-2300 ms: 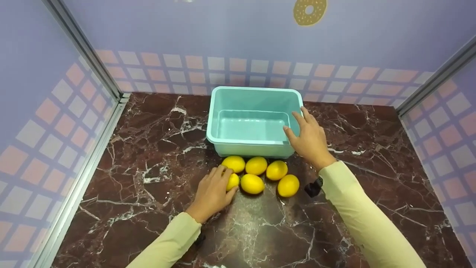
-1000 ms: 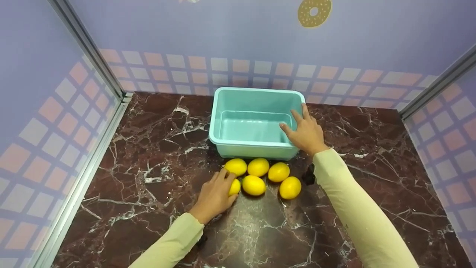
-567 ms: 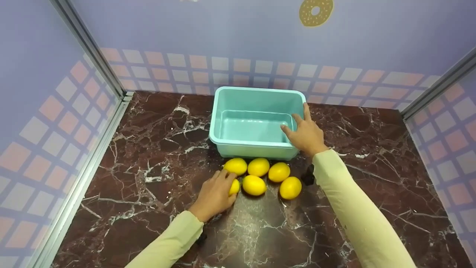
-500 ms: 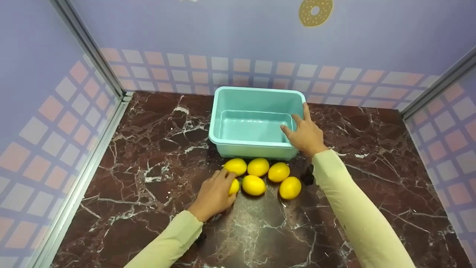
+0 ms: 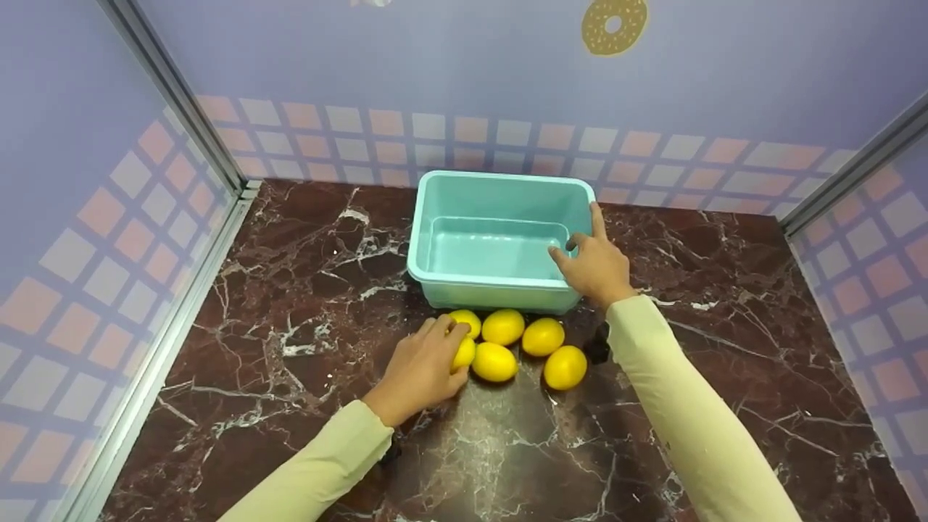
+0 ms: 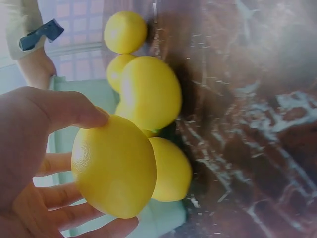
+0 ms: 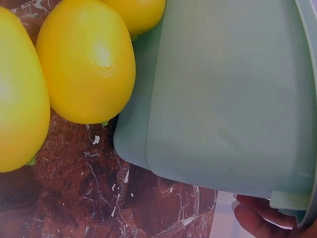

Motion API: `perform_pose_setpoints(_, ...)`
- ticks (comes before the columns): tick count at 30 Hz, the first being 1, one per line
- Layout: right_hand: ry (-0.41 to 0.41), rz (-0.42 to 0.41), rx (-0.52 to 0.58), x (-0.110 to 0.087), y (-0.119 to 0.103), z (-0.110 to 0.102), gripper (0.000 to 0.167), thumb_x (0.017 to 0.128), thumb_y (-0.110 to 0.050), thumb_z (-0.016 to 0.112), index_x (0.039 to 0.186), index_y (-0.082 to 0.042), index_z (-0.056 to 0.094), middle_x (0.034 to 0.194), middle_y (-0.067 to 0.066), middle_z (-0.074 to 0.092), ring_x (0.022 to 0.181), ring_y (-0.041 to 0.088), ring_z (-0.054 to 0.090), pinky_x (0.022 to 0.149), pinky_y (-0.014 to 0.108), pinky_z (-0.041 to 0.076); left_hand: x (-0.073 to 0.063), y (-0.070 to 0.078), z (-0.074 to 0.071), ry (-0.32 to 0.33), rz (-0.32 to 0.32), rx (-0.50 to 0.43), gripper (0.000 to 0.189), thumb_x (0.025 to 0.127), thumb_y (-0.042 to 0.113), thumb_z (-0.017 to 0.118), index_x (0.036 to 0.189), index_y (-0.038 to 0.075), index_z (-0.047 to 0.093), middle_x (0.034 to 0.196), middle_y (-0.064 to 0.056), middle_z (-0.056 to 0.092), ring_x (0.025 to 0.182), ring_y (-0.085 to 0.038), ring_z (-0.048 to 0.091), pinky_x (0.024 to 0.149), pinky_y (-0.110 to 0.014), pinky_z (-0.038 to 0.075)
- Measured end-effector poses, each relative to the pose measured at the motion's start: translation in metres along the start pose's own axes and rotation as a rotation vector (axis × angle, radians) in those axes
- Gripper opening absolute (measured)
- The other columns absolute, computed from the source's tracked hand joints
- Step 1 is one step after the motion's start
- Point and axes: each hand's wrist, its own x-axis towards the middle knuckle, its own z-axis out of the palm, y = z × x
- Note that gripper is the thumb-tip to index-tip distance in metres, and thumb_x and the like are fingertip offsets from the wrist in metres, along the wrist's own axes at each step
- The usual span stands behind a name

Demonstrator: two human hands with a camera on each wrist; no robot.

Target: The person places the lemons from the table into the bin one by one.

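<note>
The person's left hand (image 5: 420, 366) has its thumb and fingers partly closed about a yellow, oval, smooth-skinned lemon (image 6: 114, 166), at the left end of the group in front of the tub. The head view hides much of that lemon under the fingers; the left wrist view shows the thumb on its near side and the fingers spread behind it. Whether it touches the surface cannot be determined. The right hand (image 5: 600, 268) is at the right side of the light turquoise, rectangular plastic tub (image 5: 500, 296), thumb extended over the opening. The right wrist view adds what the head view hides: fingers curled beneath the rim, outside the tub. The tub stands near the back edge of the dark red-brown, marble-patterned surface (image 5: 290, 406), roughly midway between its left and right edges. 5 further lemons lie before it: 3 in a row along its front wall, namely the left (image 5: 467, 322), middle (image 5: 503, 327) and right (image 5: 543, 337) lemons, and 2 closer to the surface's front edge, a left (image 5: 495, 362) and a right (image 5: 565, 367). Green stem ends are clear in the right wrist view.
</note>
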Motion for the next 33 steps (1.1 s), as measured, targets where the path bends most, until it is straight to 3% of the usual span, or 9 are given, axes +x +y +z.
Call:
perform_pose_setpoints(12,0.017,0.013,0.007,0.002,0.0,0.0,0.051,0.093,-0.052,0.051,0.108,-0.006,0.068,0.165,0.003,-0.001,0.081,0.033,0.063,0.069,0.047,0.047,0.016,0.008,-0.021,0.065,0.091,0.034,0.045,0.076,0.024,0.071,0.117,0.011,0.057,0.101,-0.005,0.056,0.084,-0.021,0.052,0.062,-0.033,0.05)
perform_pose_setpoints(33,0.009,0.027,0.012,0.002,0.0,0.001,0.048,0.093,-0.051,0.051,0.105,-0.007,0.068,0.165,0.001,-0.002,0.081,0.033,0.062,0.072,0.047,0.047,0.042,0.014,-0.053,0.113,0.121,0.051,0.041,0.077,0.024,0.071,0.113,0.011,0.057,0.104,-0.006,0.057,0.084,-0.021,0.054,0.062,-0.033,0.051)
